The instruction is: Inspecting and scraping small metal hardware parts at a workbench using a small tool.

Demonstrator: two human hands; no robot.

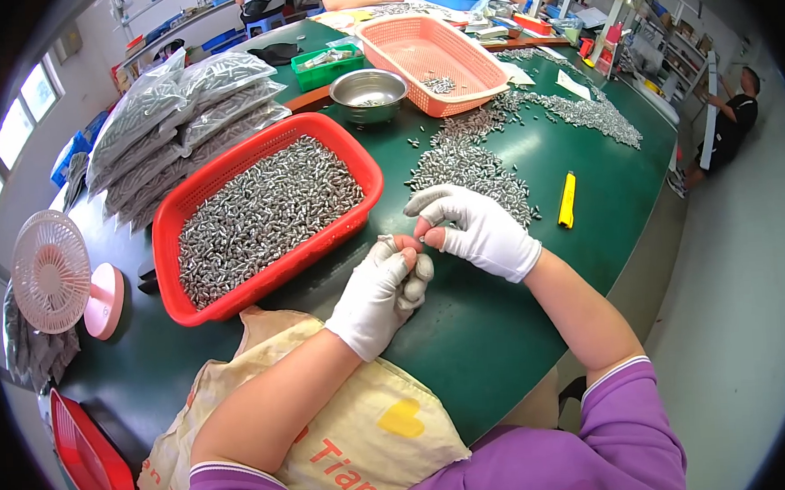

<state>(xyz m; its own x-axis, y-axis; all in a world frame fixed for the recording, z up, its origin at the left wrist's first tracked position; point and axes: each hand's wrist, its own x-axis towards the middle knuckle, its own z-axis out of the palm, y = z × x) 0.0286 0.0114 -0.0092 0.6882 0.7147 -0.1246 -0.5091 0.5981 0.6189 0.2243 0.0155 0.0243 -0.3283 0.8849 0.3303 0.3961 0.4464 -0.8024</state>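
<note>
My two hands meet above the green table, in white gloves that leave the thumb and index tips bare. My left hand (380, 290) is closed, its fingers curled in and thumb against index; whatever it holds is hidden. Thumb and index of my right hand (476, 227) pinch a tiny shiny metal piece (422, 239), too small to make out fully. Just beyond lies a loose heap of small silver metal pins (473, 171). Left of my hands, a red plastic basket (167, 248) is filled with similar pins (267, 218).
A yellow utility knife (567, 202) lies right of the heap. Farther back stand a metal bowl (368, 88), a pink basket (453, 42) and a green tray (328, 66). Stacked filled bags (186, 123) and a pink fan (52, 272) are left. Printed cloth (331, 426) covers my lap. People sit beyond.
</note>
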